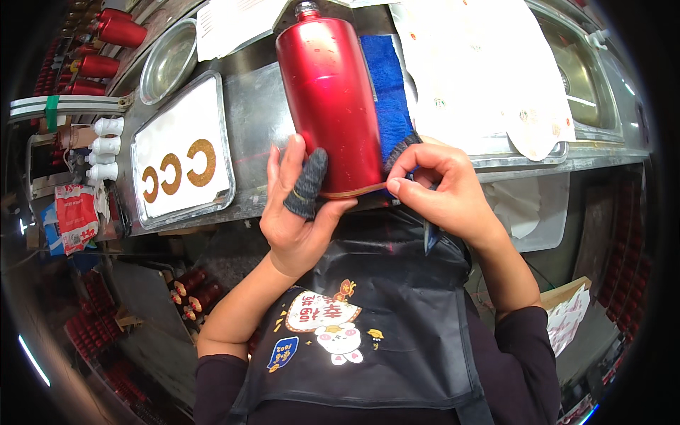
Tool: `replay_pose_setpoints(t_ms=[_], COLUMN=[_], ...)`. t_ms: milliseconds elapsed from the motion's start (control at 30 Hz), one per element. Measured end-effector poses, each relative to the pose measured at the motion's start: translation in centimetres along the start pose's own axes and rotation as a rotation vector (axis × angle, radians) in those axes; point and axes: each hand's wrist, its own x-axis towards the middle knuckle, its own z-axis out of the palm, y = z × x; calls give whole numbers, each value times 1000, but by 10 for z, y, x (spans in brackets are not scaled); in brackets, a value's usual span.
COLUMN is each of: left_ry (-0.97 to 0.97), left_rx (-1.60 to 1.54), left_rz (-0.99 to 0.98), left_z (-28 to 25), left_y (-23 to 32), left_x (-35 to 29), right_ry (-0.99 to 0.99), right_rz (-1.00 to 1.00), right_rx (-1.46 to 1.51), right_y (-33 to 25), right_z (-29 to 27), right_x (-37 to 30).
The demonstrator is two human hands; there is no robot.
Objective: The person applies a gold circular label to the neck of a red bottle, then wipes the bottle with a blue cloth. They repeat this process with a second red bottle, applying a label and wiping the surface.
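I've got the red bottle (329,99) lying on the bench (256,106), neck away, base toward me, w/ a gold strip (354,191) along the base edge. My L hand (289,228) is open, not clamped: fingers on the bottle's lower L side, thumb by the base. R hand (450,190): thumb + index look pinched on the strip's R end, tho the exact contact is hard to make out. To do this well, I'd brace the bottle w/ the L so it can't roll, pull light + even w/ the R, and let the L thumb press the strip flush, bit by bit. Too hard a tug might kink it or lift it, I'd guess. Hidden: the base's underside, the strip's far run, most R fingertips. Can't tell how far the blue cloth (386,78) runs under the bottle, nor what the dark pointed thing (430,238) below my R hand is.
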Motion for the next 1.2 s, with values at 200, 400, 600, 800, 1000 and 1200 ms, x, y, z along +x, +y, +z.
replay_pose_setpoints(t_ms=[200, 400, 600, 800, 1000, 1200], left_ry=[-97, -144, -123, -95, 3, -17], left_rx=[104, 195, 316, 426, 241, -8], left_rz=[109, 203, 369, 404, 241, 1], left_z=[-12, -12, -14, -3, 13, -5], left_y=[-11, -9, 1, 23, 16, -3], left_x=[-28, -20, 1, 22, 28, -7], right_ry=[-4, 15, -10, -8, 18, 76], right_rz=[46, 89, 103, 132, 83, 27], right_rx=[20, 90, 124, 148, 44, 57], right_y=[-1, 1, 4, 6, 9, 3], right_z=[-1, -4, -5, -1, 0, 10], right_x=[0, 1, 2, 4, 5, -4])
